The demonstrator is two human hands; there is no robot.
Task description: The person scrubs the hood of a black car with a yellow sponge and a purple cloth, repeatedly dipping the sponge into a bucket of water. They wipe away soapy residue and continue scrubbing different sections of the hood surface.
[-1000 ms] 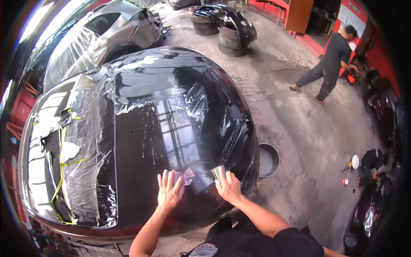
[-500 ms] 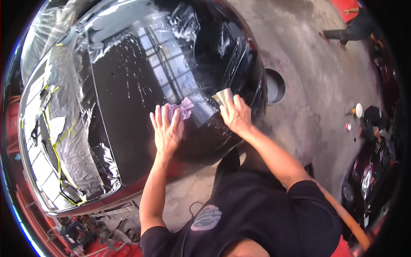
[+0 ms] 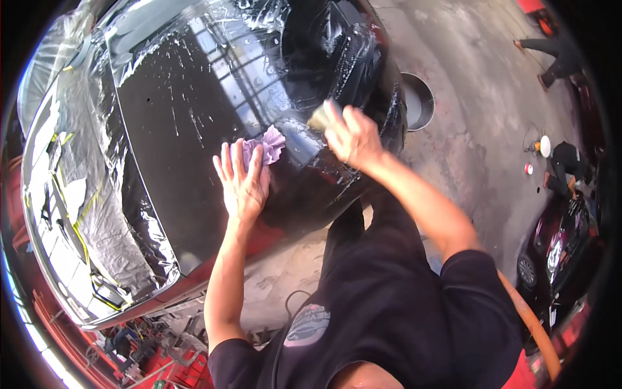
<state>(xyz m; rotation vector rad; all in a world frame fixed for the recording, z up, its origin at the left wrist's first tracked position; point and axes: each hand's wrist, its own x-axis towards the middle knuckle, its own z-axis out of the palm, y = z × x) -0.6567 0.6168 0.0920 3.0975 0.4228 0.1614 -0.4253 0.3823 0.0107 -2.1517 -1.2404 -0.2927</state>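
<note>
Under both hands lies the glossy black panel [image 3: 175, 123] of a car, wet with drops and streaks. My left hand [image 3: 245, 185] rests on it with fingers spread, pinning a crumpled purple cloth [image 3: 272, 144] by thumb and palm. Farther right, my right hand [image 3: 355, 139] grips a folded tan-and-grey pad [image 3: 319, 119] near the panel's curved end. The pad is blurred, and its face against the panel is hidden.
Clear plastic film and yellow tape [image 3: 81, 233] cover the car's left part. A round bucket [image 3: 418, 102] stands on the concrete floor beyond its right end. An orange hose [image 3: 534, 327] runs behind my right arm. Another person [image 3: 565, 165] crouches by a dark car [image 3: 551, 259].
My right hand has moved up and slightly left with the pad. My left hand and the cloth sit a little farther left and up in view, as the whole view has shifted.
</note>
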